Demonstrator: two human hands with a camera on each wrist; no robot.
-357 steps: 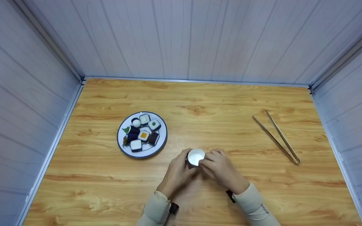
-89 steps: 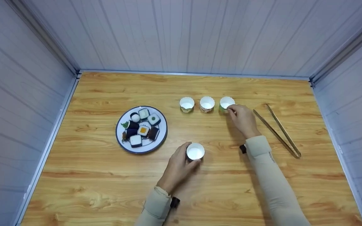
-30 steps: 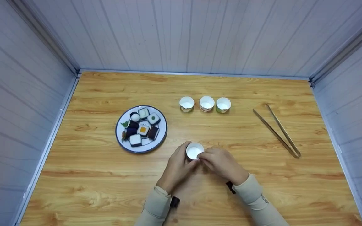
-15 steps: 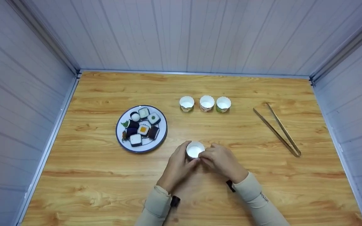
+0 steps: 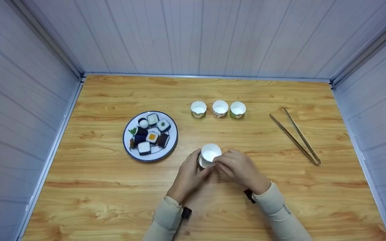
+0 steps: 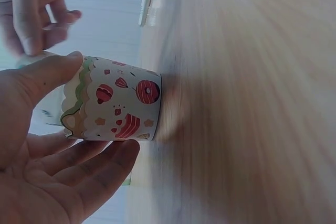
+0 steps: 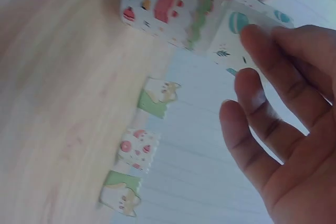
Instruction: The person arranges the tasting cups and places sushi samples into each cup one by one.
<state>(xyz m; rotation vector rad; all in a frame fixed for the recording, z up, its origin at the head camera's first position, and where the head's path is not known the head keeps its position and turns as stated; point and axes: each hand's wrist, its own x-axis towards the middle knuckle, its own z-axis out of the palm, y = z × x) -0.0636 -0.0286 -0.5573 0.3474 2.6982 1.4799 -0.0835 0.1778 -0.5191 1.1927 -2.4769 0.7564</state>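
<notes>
In the head view my left hand (image 5: 188, 175) grips a stack of paper baking cups, standing on the table before me. The left wrist view shows the outer cup (image 6: 123, 103), printed with red cakes and doughnuts, thumb on one side and fingers on the other. My right hand (image 5: 241, 169) pinches the rim of an inner cup (image 5: 211, 151), which sticks partly up out of the stack. That inner cup (image 7: 236, 30) has a green macaron print in the right wrist view. Behind the hands stand three more cups in a row: left (image 5: 198, 109), middle (image 5: 220, 108), right (image 5: 238, 109).
At the left a blue-rimmed white plate (image 5: 166, 154) bears several sushi pieces (image 5: 152, 137). Metal tongs (image 5: 292, 137) lie spread at the right. Pale panel walls (image 5: 199, 40) border the wooden table (image 5: 112, 197) at the back and sides.
Three cups have come to stand in a row at the back. My right hand has come back from the third to the stack, and the inner cup has now risen partly out.
</notes>
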